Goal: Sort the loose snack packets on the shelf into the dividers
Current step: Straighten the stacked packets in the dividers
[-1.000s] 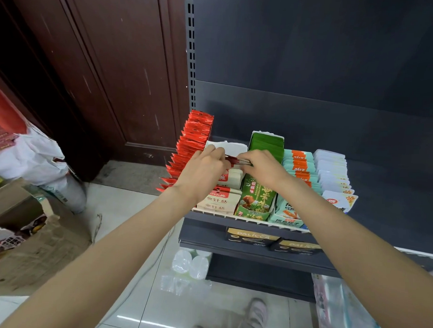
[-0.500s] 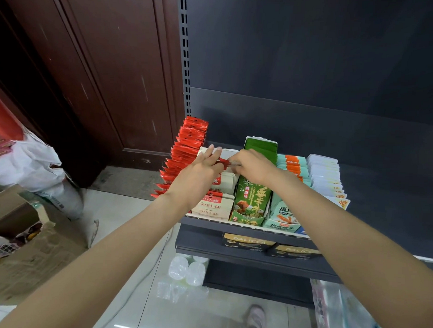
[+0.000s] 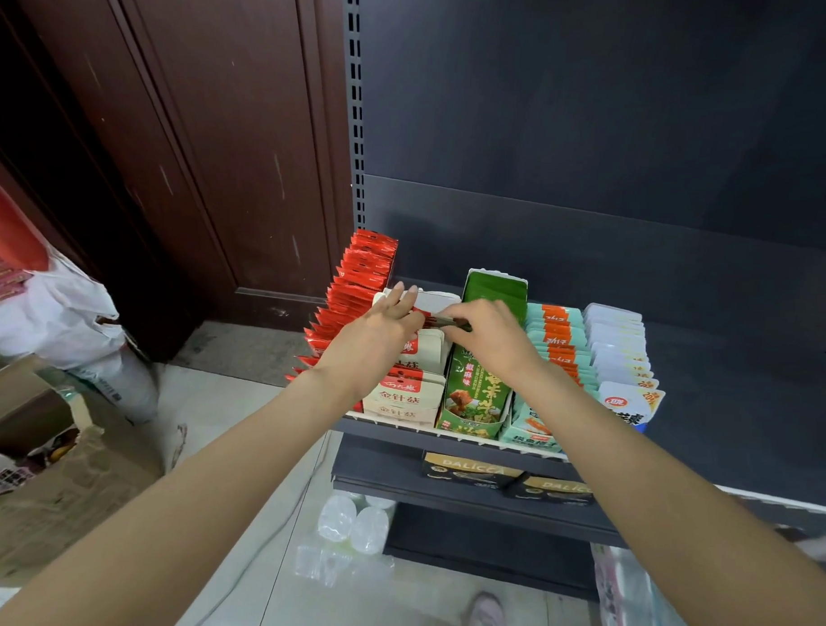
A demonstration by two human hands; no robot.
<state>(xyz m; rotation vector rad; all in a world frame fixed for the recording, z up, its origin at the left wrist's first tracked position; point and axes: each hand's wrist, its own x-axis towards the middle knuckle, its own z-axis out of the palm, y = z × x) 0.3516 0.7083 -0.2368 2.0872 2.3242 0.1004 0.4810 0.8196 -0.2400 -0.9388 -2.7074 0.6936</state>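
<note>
- The left hand (image 3: 377,330) was positioned over the beige cartons (image 3: 410,392) in the second row from the left of the shelf (image 3: 467,448); its fingers were mostly extended, with the thumb side meeting the end of a red snack packet (image 3: 441,319).
- The right hand (image 3: 487,332) pinched the other end of that packet; the grip was closed on it with curled fingers.
- The packet lay roughly level between both hands, above the beige cartons and just beside the green packet row (image 3: 481,390).
- A row of upright red packets (image 3: 355,292) occupied the leftmost divider.
- Teal packets (image 3: 558,336) and white packets (image 3: 618,343) filled the dividers to the right.
- A cardboard box (image 3: 45,478) stood on the floor at left.
</note>
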